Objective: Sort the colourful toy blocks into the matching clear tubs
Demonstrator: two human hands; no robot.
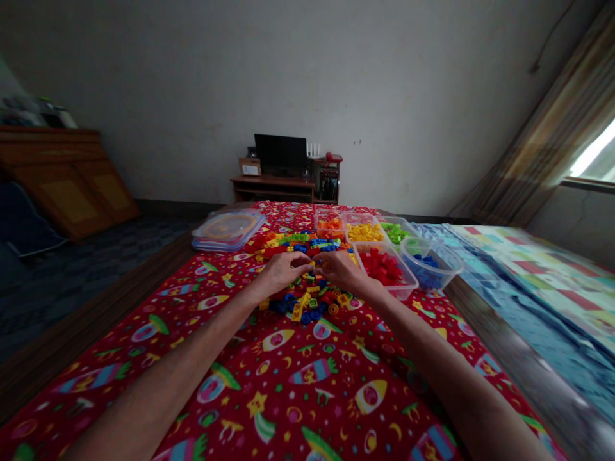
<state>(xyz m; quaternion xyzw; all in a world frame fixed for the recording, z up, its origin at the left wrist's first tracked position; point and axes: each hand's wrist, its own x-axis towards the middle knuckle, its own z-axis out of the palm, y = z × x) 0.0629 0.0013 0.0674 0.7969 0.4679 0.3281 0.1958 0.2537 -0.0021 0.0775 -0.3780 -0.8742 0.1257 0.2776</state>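
Note:
My left hand and my right hand come together over a mixed pile of plastic building bricks. Fingers on both hands are bent into a pinch, their tips nearly touching. Something small and yellowish shows between them, too small to name. The pile holds red, yellow, blue, green and orange pieces, and my hands hide its middle. Right beside my right hand stands a clear tub of red bricks. Farther right is a round clear tub with blue bricks.
Behind the red tub stand clear tubs of orange bricks, yellow bricks and green bricks. Stacked clear lids lie at the left edge. A red patterned cloth covers the surface. A bed adjoins on the right.

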